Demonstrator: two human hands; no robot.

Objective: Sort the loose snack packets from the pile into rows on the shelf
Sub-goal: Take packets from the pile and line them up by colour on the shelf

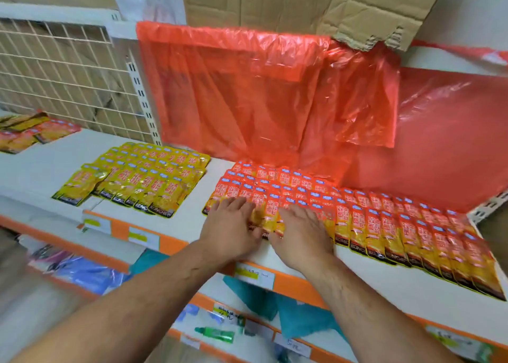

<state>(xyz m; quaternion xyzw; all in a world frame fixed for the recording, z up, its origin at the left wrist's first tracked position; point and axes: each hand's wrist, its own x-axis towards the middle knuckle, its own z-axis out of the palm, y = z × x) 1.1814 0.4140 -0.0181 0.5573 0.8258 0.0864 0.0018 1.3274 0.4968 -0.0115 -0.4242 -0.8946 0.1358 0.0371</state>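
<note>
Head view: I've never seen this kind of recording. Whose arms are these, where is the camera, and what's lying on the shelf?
There is no machine here: a person wears one wide-angle camera on the head, looking forward and down, so both bare arms are the wearer's own. The left hand and right hand rest flat, fingers fairly straight, on overlapping rows of red-and-yellow foil snack packets on the white shelf with an orange front edge. Neither hand visibly grips anything. Further left lies a separate block of yellow foil snack packets. Behind hangs a red translucent plastic sheet, with torn brown cardboard above.
</note>
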